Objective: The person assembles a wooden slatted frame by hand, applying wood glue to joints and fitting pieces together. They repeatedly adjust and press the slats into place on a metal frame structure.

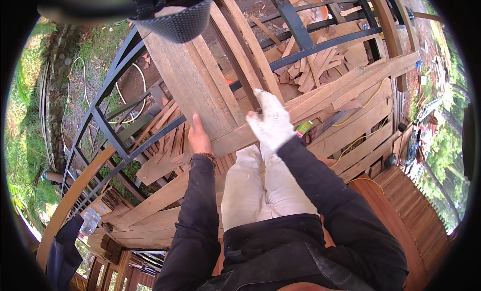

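Observation:
A wide brown wooden board (183, 70) lies lengthwise in front of me, running away over a dark metal frame. My bare left hand (199, 136) grips its near left edge, thumb on the top face and the other fingers mostly hidden. Narrower planks (235, 38) lie beside it on the right. My right hand (271, 118), in a white glove, is open with thumb and fingers apart, over the near ends of the planks. Whether it touches the wood I cannot tell. Just right of the glove is a small green and yellow packet (303, 128).
Curved black metal beams (295, 20) form an open frame with the ground below. Wood offcuts (313, 65) lie piled at the far right, near an orange tub (309, 5). A yellow cord (350, 146) crosses the right planks. At left stands a clear plastic bottle (90, 221).

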`<state>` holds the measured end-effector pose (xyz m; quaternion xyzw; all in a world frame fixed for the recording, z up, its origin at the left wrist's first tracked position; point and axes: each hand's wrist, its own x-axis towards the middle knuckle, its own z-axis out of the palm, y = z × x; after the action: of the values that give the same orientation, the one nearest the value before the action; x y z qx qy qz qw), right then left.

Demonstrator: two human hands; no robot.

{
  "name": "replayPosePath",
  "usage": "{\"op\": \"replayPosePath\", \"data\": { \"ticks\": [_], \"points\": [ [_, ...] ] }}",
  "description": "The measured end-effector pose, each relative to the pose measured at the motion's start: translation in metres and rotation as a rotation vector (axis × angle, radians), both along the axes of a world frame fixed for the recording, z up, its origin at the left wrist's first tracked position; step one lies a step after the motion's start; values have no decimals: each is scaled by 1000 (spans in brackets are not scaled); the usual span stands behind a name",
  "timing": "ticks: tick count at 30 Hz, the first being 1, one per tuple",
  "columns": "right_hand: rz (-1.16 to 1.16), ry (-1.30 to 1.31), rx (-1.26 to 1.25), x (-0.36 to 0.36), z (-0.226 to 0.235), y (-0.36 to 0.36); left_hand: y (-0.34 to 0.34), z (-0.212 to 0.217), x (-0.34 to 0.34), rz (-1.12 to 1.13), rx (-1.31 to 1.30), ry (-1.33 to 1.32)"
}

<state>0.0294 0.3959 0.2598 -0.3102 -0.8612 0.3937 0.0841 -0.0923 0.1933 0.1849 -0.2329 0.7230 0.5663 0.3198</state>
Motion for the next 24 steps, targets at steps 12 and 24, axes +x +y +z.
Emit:
{"op": "replayPosePath", "data": {
  "ticks": [12, 24],
  "points": [
    [-17, -662, 161, -62, -10, -6, 9, 31, 0, -46, -107, 156],
    [244, -375, 490, -35, 8, -6, 6, 39, 12, -52, -53, 168]
  ]
}}
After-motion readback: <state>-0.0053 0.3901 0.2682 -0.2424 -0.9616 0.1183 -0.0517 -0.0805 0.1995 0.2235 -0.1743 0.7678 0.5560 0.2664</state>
